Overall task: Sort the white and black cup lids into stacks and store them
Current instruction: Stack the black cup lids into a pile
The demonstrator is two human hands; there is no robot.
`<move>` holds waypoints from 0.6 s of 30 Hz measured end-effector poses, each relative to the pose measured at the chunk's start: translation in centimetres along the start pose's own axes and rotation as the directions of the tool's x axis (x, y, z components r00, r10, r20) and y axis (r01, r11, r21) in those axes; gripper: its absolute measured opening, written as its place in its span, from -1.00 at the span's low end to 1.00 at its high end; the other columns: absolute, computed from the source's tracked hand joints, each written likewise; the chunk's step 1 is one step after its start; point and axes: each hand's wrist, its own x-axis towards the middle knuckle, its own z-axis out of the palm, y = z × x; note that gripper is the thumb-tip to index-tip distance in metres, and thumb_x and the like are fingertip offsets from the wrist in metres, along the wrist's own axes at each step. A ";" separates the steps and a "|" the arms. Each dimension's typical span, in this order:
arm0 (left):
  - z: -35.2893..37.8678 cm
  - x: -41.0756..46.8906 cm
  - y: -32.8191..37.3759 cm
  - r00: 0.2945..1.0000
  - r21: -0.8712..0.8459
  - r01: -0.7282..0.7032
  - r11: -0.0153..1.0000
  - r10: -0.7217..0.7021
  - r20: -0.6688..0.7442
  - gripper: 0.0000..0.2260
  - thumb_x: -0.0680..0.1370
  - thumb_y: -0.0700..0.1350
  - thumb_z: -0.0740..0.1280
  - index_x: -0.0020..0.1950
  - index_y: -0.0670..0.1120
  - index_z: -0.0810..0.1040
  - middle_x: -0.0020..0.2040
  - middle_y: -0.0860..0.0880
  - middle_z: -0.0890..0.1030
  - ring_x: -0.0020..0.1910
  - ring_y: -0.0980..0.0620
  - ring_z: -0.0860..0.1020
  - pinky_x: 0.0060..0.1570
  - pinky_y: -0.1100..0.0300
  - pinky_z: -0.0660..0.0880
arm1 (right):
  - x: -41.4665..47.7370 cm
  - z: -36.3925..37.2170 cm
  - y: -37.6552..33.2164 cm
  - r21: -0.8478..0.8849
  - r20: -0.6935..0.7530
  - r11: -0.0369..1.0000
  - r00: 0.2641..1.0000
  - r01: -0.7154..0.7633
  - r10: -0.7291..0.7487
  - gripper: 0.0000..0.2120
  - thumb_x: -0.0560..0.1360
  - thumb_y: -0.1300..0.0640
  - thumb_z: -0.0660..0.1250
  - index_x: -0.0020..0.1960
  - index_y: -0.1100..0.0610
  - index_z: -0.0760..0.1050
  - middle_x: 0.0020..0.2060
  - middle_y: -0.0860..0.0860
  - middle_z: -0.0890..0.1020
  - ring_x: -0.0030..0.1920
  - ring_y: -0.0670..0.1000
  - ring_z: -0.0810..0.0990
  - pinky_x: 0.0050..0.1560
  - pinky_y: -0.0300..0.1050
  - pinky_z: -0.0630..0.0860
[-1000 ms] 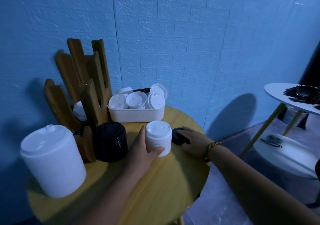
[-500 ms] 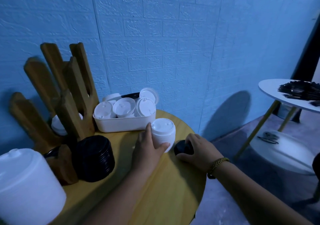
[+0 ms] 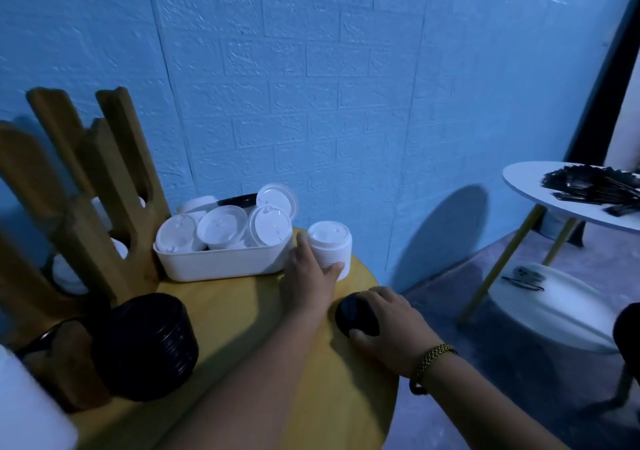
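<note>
- Tabletop [image 3: 242,321]: round, yellow, set against a blue brick-pattern wall [image 3: 346,86].
- Far left, lower corner: white container [image 3: 27,411], blurred and cut by the frame edge.
- Behind it: wooden rack [image 3: 107,207] with upright slats. White lids show in its openings.
- In front of the rack: large black lid stack [image 3: 149,345], standing on the tabletop, touched by neither hand.
- Centre, at the wall: white bin [image 3: 221,266] holding loose white lids [image 3: 221,224], several tilted on edge. A dark rim shows behind them.
- Just right of the bin: white lid stack [image 3: 332,242], upright near the far edge of the tabletop. The left hand [image 3: 308,283] grasps it, thumb on the left side, fingers wrapped round the near right side.
- Right of centre, near the tabletop edge: small black lid stack [image 3: 351,318], resting on the tabletop; lid count cannot be told. The right hand [image 3: 394,321] grasps it from the right, fingers curled over the top, thumb at the near side. A braided bracelet [image 3: 429,359] sits on that wrist.
- Far right, well apart: white side table [image 3: 526,186] on slanted legs, carrying dark items [image 3: 595,183] too indistinct to identify.
</note>
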 end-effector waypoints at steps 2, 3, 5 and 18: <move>-0.1 0.0 -0.4 1.000 -0.023 0.006 1.000 -0.006 0.011 -0.10 0.54 0.14 0.44 0.66 -0.08 -0.05 0.58 -0.12 0.28 0.52 -0.14 0.30 0.36 -0.01 0.36 | 0.1 -0.1 0.1 -0.003 -0.008 1.000 1.000 -0.006 0.006 -0.41 0.50 -0.25 0.30 0.47 -0.11 0.29 0.38 -0.10 0.37 0.36 -0.02 0.36 0.39 -0.02 0.36; -0.2 -0.2 -0.7 1.000 -0.036 0.002 0.999 -0.001 0.023 -0.09 0.54 0.13 0.45 0.67 -0.09 -0.07 0.60 -0.12 0.26 0.53 -0.13 0.29 0.38 0.01 0.34 | 0.1 0.0 0.1 -0.007 -0.018 1.000 1.000 -0.012 0.012 -0.41 0.50 -0.27 0.29 0.46 -0.12 0.30 0.37 -0.11 0.38 0.36 -0.02 0.37 0.38 -0.01 0.34; -0.5 -0.7 -1.4 0.998 -0.066 -0.023 0.998 0.027 0.059 -0.11 0.56 0.09 0.44 0.67 -0.09 -0.07 0.62 -0.11 0.22 0.55 -0.10 0.28 0.43 0.02 0.32 | 0.3 0.2 -0.2 -0.014 -0.039 0.999 0.999 -0.029 0.029 -0.40 0.49 -0.33 0.28 0.45 -0.14 0.31 0.36 -0.12 0.40 0.35 -0.03 0.37 0.37 0.01 0.31; -8.2 -9.2 -6.2 0.994 -0.117 -0.069 0.991 0.078 0.073 -0.38 0.64 -0.12 0.32 0.64 0.02 0.12 0.57 -0.01 0.31 0.49 0.00 0.37 0.43 -0.03 0.37 | -0.4 0.4 -5.5 0.020 -0.022 1.000 1.000 -0.003 0.003 -0.42 0.46 -0.32 0.34 0.39 -0.09 0.39 0.31 -0.05 0.45 0.26 0.03 0.45 0.29 0.04 0.42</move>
